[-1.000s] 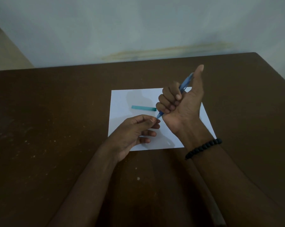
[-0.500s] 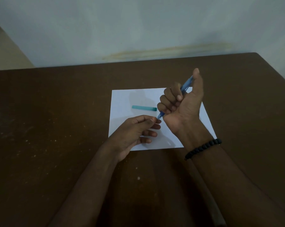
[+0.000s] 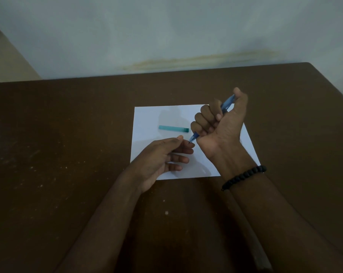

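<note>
left hand (image 3: 162,156) hangs loosely open over the white paper (image 3: 147,119), holding nothing. teal cap (image 3: 173,128) lies on the paper at its 12 o'clock. right hand (image 3: 220,125) fists the blue pen (image 3: 227,103), tip pointing to 7 o'clock, just beside the left hand.

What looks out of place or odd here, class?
The teal plastic cap lies loose on the white paper sheet, off the blue plastic pen. The right hand grips it in a fist, tip towards the left hand, not the paper.
</note>
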